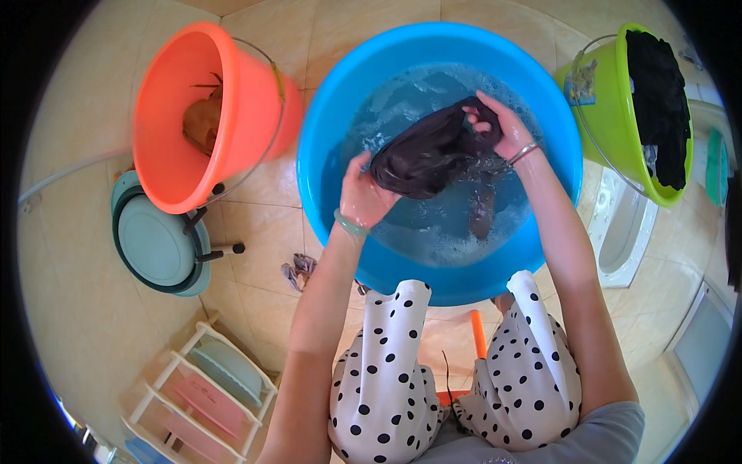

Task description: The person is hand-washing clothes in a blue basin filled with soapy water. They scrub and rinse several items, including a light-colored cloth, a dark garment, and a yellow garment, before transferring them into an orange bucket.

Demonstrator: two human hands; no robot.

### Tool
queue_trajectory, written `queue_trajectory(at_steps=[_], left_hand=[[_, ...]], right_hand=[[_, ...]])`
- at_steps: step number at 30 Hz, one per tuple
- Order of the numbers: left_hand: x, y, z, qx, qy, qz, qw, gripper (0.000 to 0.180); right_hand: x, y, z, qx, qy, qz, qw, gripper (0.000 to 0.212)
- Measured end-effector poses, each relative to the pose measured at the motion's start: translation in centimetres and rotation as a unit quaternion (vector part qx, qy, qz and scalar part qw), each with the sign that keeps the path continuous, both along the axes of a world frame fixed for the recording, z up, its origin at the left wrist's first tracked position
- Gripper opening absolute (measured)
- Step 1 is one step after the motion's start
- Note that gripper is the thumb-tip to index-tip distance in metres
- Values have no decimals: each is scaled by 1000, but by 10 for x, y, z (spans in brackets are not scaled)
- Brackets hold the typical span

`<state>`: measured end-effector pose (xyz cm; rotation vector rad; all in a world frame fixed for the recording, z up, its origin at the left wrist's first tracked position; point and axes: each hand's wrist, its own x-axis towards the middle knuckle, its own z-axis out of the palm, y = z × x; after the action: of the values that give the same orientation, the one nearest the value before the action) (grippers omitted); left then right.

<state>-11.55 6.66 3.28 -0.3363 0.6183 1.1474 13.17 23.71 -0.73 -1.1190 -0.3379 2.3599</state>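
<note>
While both hands grip: dark garment (429,155) btwn them | over blue basin (325,155)

Bright, even daylight; soft shadows; mild glare on soapy water (433,232); strong fisheye bending, black vignette at rim.

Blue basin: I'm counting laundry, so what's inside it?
Soapy water and one dark garment, held by both hands. Anything beneath the cloth and suds cannot be seen.
</note>
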Motion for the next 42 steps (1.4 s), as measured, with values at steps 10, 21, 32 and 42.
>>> queue_trajectory(at_steps=[10, 21, 32, 42], left_hand=[[0, -6, -57, -75, 314, 154, 934, 43], [20, 41, 1, 17, 196, 16, 980, 57], [43, 33, 51, -4, 232, 82, 969, 33], [40, 30, 10, -111, 360, 80, 923, 39]], right_hand=[[-62, -48, -23, 637, -477, 302, 525, 56], [-106, -126, 62, 457, -221, 144, 850, 27], [-133, -129, 108, 755, -273, 58, 593, 24], [-95, -36, -34, 728, -455, 270, 436, 17]])
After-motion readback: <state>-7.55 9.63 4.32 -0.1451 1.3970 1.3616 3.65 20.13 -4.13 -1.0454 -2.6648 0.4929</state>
